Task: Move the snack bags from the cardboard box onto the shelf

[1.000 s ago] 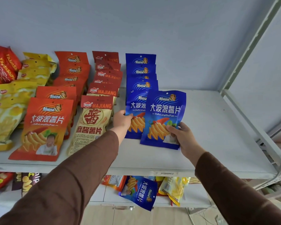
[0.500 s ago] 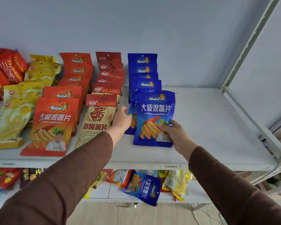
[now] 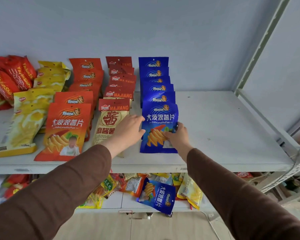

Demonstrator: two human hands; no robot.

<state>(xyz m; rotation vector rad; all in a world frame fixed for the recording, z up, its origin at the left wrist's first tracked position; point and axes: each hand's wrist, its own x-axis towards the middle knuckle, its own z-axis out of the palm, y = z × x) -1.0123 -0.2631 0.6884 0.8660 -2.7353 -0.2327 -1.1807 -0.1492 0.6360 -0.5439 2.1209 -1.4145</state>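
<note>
Lower shelf [image 3: 121, 201], below the white shelf [image 3: 223, 129]: loose heap of mixed packets, one blue packet [image 3: 157, 196] hanging over its front edge.

White shelf, front of the blue row: blue snack bag [image 3: 158, 118] lying flat, topmost and nearest. Right hand [image 3: 177, 137] rests on its lower right part, fingers curled round the bag's edge. Left hand [image 3: 129, 129] beside its left edge, fingers straight, tips touching the bag.

Left of the blue bag: row of beige-and-red bags [image 3: 111, 122], then orange bags [image 3: 66, 129], yellow bags [image 3: 24, 125], red bags [image 3: 9, 80].

Behind the blue bag: overlapping blue bags [image 3: 154, 78] back to the wall [image 3: 145, 26].
</note>
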